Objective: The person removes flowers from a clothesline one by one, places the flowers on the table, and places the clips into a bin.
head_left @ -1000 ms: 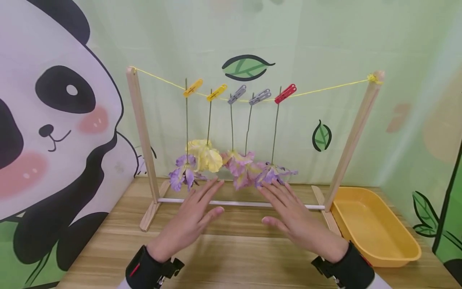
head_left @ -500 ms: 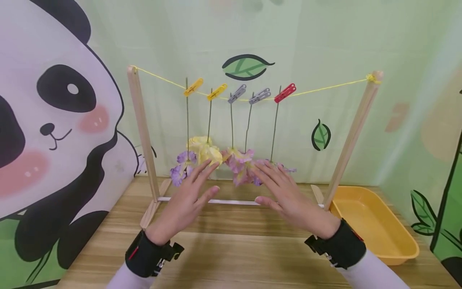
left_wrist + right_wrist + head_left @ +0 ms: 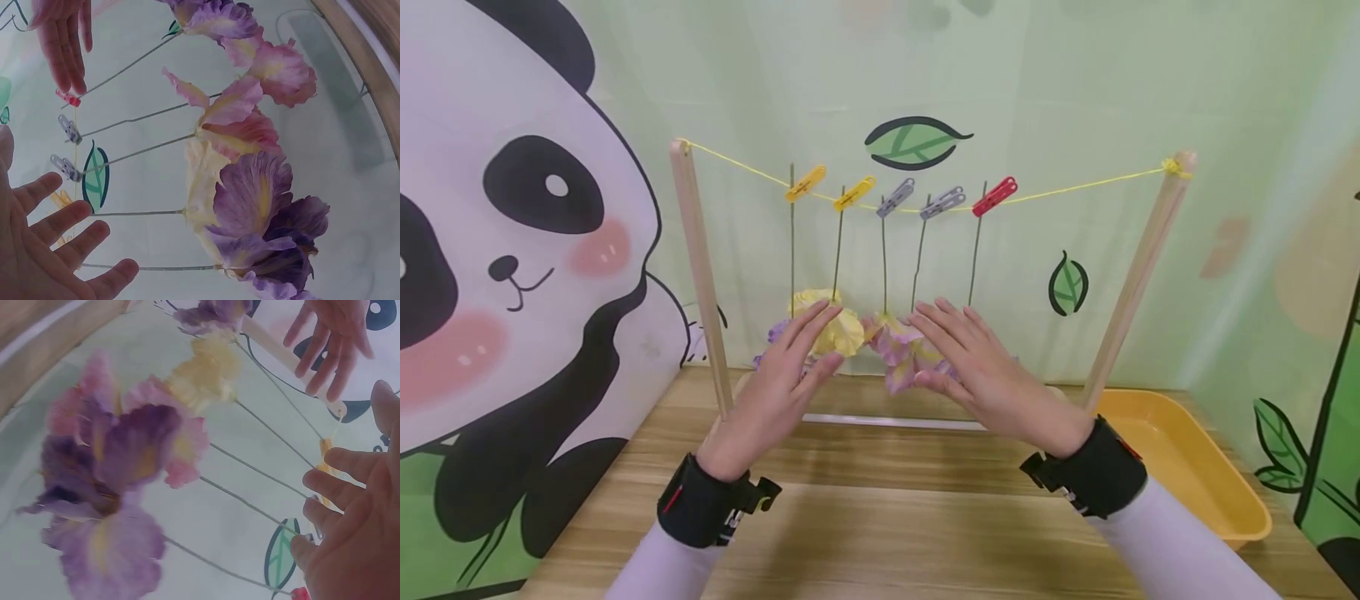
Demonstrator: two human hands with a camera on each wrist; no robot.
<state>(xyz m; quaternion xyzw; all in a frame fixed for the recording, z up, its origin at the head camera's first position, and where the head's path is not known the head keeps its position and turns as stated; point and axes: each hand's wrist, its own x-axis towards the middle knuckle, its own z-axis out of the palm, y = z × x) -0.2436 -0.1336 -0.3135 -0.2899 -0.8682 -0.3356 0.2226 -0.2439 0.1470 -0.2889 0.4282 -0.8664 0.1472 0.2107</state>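
Up they're coming, the left hand [image 3: 769, 382] and the right hand [image 3: 996, 375], both rising empty and loosely spread, while the flowers [image 3: 844, 332] are dangling just beyond them from pegs [image 3: 996, 197], so the stems [image 3: 884, 267] are seemingly getting within easier reach.

A smooth pale green backdrop [image 3: 760, 92] printed with black-outlined green leaves [image 3: 917, 142] and a large black-and-white cartoon panda [image 3: 561, 304] rises behind a light-brown wood-grain counter [image 3: 880, 517].

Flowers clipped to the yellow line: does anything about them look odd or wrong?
The flowers hang heads down from their stems, which may look odd, but each is held by a clothespin. The yellow line sags towards its middle. Nothing plainly spilled or broken shows.
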